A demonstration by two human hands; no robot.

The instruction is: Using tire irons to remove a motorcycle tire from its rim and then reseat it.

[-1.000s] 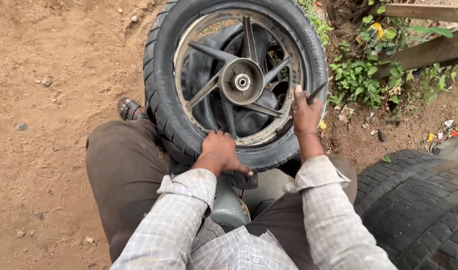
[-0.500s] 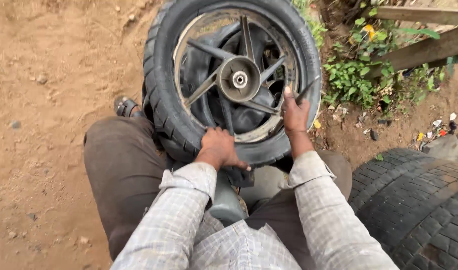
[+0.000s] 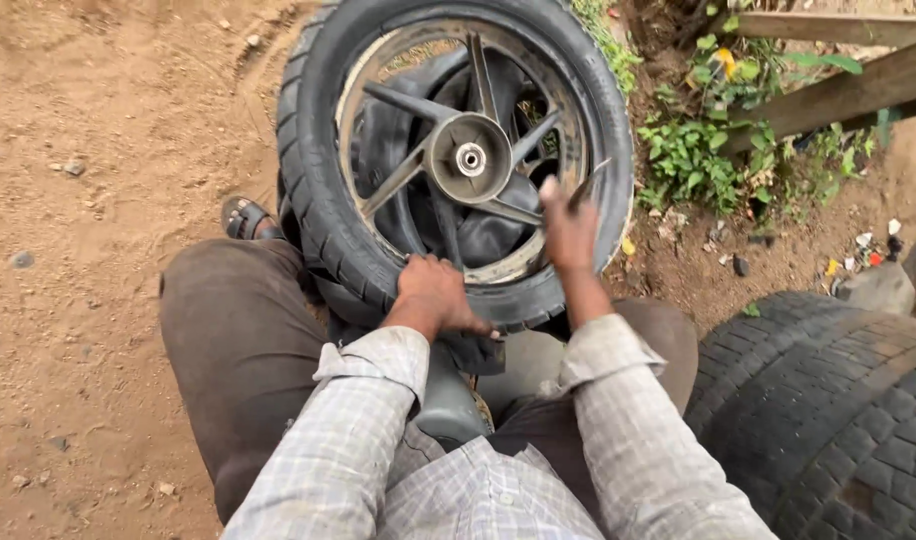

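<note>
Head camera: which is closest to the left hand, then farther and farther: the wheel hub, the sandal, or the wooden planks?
From the left hand:
1. Wheel hub, just above it, in the wheel's centre.
2. Sandal, to its left on the dirt.
3. Wooden planks, far upper right.
</note>
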